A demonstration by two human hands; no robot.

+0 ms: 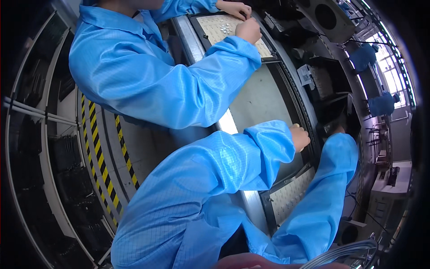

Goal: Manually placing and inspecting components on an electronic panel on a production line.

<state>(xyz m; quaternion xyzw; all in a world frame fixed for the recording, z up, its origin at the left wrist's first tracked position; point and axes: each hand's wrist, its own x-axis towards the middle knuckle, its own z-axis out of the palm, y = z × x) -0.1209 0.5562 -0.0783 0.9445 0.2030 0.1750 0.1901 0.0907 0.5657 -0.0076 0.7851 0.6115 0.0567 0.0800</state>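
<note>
My blue sleeves [210, 179] fill the bottom, crossing a gridded tray [291, 195] on the grey bench [260, 103]. Left hand [299, 136] is curled into a loose fist, grip apparently empty. Right hand [339, 130] is mostly hidden, can't tell its grip.

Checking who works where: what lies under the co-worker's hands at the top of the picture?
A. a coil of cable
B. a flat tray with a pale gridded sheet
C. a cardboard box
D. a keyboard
B: the co-worker's hands rest on a dark-framed tray holding a pale gridded sheet.
</note>
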